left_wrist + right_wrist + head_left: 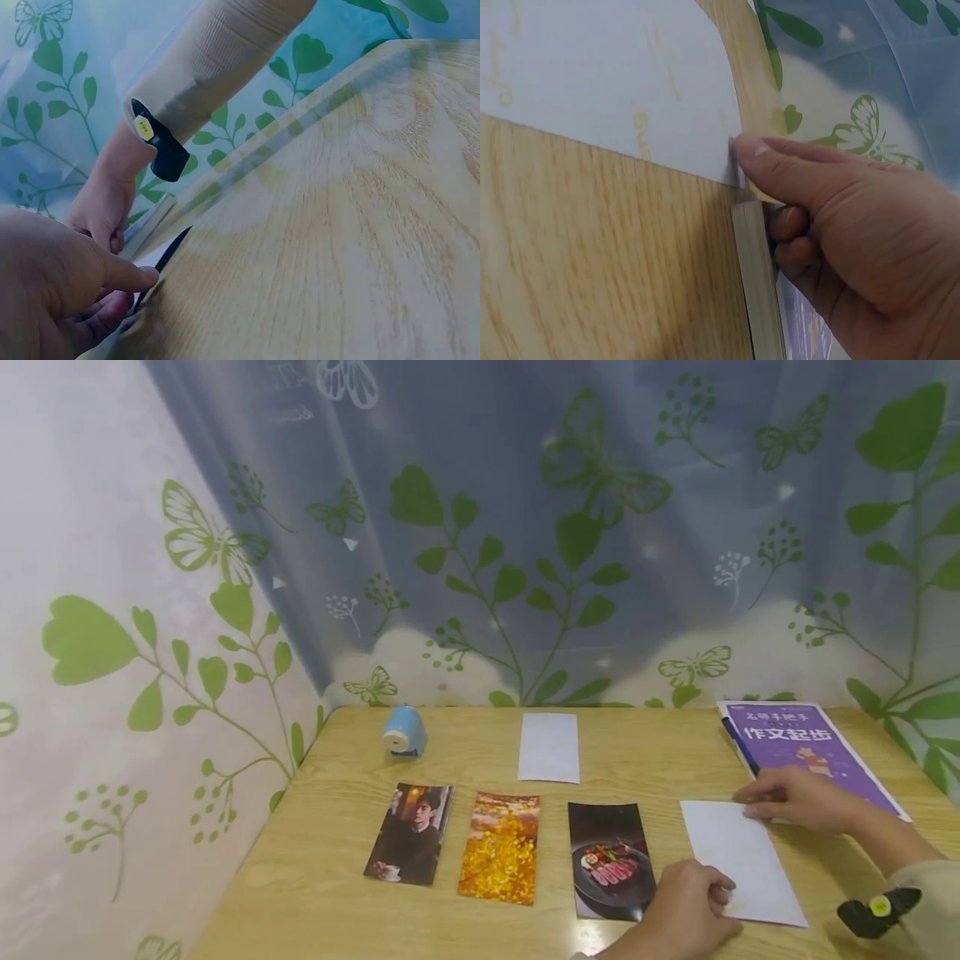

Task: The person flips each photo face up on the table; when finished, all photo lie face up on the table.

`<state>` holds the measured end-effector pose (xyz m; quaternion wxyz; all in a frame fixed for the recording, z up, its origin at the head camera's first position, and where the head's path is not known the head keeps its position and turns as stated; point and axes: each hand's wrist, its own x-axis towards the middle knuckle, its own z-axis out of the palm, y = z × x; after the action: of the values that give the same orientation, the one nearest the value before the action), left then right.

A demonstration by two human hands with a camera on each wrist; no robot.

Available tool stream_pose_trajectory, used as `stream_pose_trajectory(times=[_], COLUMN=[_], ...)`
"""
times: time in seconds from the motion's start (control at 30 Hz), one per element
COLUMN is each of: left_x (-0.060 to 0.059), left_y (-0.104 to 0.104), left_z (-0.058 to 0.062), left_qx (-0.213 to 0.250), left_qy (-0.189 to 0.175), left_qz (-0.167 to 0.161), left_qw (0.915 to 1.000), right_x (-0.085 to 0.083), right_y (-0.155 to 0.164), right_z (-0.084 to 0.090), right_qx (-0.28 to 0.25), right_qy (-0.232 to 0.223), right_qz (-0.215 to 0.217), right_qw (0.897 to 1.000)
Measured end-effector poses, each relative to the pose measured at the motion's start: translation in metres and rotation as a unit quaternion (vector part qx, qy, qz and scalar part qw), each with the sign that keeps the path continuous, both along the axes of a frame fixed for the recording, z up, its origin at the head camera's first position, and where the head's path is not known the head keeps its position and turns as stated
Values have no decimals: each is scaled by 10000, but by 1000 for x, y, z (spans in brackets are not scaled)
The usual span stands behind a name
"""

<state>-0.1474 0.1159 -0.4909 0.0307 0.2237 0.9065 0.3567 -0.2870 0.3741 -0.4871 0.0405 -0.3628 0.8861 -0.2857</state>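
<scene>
From above, the whole desk [480,760] shows: a white card [742,860] lies blank side up between the two hands, its long axis running from the person's side away toward the curtain, tilted a little to the left at the far end. The right hand [798,797] rests at the card's far right corner, fingers curled, thumb tip on the corner; the card stretches from that hand back toward the person. The left hand [686,906] sits at the card's near left edge, fingers curled against it, so the card lies just to the right of this hand.

The right wrist view shows what the head view cannot: the thumb [780,161] presses right on the card's corner [733,161], and the other fingers are folded under, against the edge of a purple booklet [806,752] that lies just beyond the right hand. Whether the thumb pinches the card or only presses it, I cannot tell.

The left wrist view catches mostly bare wood, the left hand's thumb [124,274] stretched toward a thin sliver of the card, and the right forearm in a beige sleeve [217,56] with a black wrist unit.

Left of the left hand, three photos lie in a row: a plate of food [609,860] touching that hand, then golden leaves [500,847], then a portrait [410,832]. Farther off are a second white card [549,747] and a small blue gadget [405,731].
</scene>
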Motion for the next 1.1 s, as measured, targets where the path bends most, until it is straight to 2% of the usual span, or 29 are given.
stream_pose_trajectory(times=[0.17,0.4,0.67,0.93,1.1], left_x=[-1,1,1,4,5], left_y=[3,3,3,2,0], left_z=[-3,-3,-4,-3,0], left_qx=[-192,-491,-594,-625,-683], left_qy=[10,454,646,768,1056], left_qz=[15,156,140,109,88], left_qw=[9998,9976,9960,9950,9920], right_x=[3,8,11,9,9], right_y=[-6,-6,-8,-5,-3], right_z=[2,0,6,7,10], right_qx=[171,101,339,205,101], right_qy=[152,167,-339,-523,-828], right_qz=[-10,-177,-608,-576,-566], right_qw=[9997,9997,9970,9968,9949])
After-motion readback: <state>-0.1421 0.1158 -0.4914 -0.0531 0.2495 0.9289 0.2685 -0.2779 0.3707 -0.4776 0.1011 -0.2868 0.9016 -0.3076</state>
